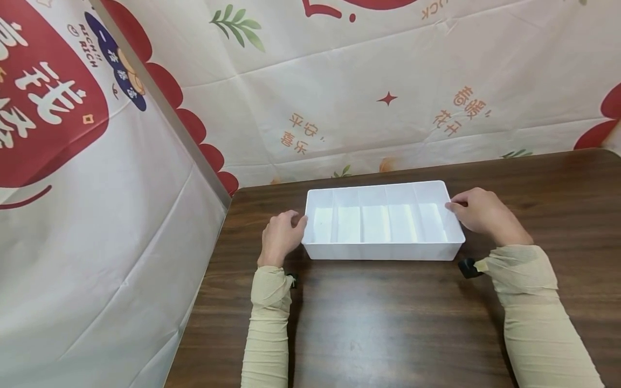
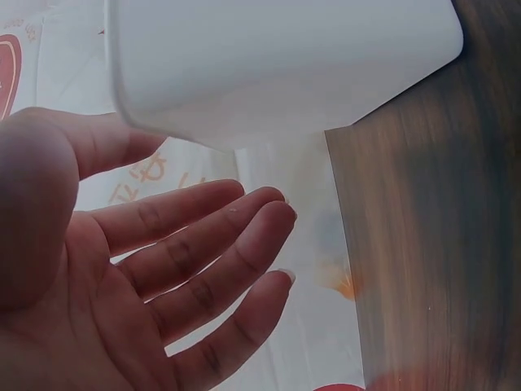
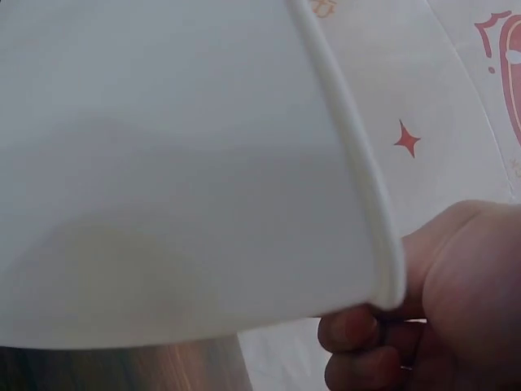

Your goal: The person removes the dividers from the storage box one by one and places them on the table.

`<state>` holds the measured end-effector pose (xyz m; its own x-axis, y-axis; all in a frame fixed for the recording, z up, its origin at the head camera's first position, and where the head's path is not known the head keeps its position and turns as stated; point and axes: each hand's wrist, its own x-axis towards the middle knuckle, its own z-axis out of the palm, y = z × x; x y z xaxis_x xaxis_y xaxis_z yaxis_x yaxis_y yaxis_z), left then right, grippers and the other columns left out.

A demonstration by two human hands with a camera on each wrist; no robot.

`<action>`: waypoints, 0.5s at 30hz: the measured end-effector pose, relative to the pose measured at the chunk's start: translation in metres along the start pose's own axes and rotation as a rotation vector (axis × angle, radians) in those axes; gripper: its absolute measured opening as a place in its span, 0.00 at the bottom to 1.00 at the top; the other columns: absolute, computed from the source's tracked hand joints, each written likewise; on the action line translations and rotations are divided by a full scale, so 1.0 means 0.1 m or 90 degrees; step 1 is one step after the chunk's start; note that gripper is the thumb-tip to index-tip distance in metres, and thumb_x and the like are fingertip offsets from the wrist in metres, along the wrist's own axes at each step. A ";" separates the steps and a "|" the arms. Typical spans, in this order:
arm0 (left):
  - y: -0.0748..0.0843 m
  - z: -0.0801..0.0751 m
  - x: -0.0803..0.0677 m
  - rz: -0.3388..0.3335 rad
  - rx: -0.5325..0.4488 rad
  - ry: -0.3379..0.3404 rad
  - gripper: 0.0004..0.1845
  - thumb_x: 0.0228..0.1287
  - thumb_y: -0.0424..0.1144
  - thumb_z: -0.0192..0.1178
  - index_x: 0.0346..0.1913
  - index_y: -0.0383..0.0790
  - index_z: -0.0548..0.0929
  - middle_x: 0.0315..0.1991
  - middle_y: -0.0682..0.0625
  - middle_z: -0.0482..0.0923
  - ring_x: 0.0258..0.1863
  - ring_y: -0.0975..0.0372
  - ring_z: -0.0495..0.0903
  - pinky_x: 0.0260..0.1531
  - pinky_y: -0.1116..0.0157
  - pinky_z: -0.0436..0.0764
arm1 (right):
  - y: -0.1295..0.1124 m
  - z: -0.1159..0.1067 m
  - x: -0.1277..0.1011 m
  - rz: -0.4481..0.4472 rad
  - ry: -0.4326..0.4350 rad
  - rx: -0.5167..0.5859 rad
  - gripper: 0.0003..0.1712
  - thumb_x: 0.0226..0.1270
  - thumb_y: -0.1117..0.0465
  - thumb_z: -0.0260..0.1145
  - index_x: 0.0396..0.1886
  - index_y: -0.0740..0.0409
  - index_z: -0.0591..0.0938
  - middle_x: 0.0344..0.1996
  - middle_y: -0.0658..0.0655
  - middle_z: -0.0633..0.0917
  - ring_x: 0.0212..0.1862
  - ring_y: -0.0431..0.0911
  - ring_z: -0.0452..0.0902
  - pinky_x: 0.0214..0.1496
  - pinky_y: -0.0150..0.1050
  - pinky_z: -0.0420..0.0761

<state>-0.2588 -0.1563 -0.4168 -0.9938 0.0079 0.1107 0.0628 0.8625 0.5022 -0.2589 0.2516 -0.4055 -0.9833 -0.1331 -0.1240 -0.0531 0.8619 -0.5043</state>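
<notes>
Beige sleeves (image 1: 267, 334) covered both forearms, which reached over the brown, wood-grained worktop (image 1: 368, 323); a small black device (image 1: 469, 268) sat beside the right cuff. Farther in, the left hand (image 1: 281, 237) met the left end of a white box (image 1: 383, 251), its grip apart: thumb at the rim, other fingers loosely extended below. The right hand (image 1: 485, 213) had its grip clamped on the box's right end. Five compartments ran side by side inside. The box stood lengthwise near the worktop's far edge, closer to the far left corner than the far right. Beyond that edge hung white printed cloth (image 1: 349, 102).
</notes>
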 end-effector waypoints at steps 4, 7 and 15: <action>0.00 0.01 -0.02 0.002 -0.009 -0.006 0.21 0.71 0.51 0.56 0.53 0.38 0.85 0.45 0.45 0.86 0.44 0.53 0.84 0.45 0.50 0.80 | 0.01 0.03 0.01 -0.019 0.012 -0.007 0.21 0.75 0.59 0.54 0.50 0.75 0.80 0.33 0.64 0.79 0.32 0.54 0.72 0.31 0.41 0.67; 0.00 0.02 -0.02 0.000 -0.010 -0.010 0.21 0.70 0.51 0.56 0.52 0.38 0.85 0.45 0.45 0.86 0.44 0.53 0.84 0.45 0.51 0.80 | 0.01 0.04 0.02 -0.036 0.022 -0.011 0.20 0.74 0.59 0.54 0.49 0.75 0.81 0.32 0.64 0.80 0.32 0.53 0.72 0.31 0.41 0.67; 0.01 0.02 0.01 0.004 -0.012 -0.012 0.21 0.71 0.52 0.55 0.51 0.39 0.85 0.44 0.45 0.86 0.41 0.54 0.84 0.43 0.51 0.80 | 0.02 0.05 0.05 -0.036 0.029 -0.010 0.21 0.75 0.59 0.54 0.51 0.74 0.80 0.36 0.68 0.82 0.33 0.55 0.73 0.33 0.44 0.70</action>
<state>-0.2599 -0.1540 -0.4179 -0.9950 0.0227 0.0974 0.0701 0.8530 0.5171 -0.2634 0.2504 -0.4114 -0.9856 -0.1598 -0.0562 -0.1114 0.8615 -0.4954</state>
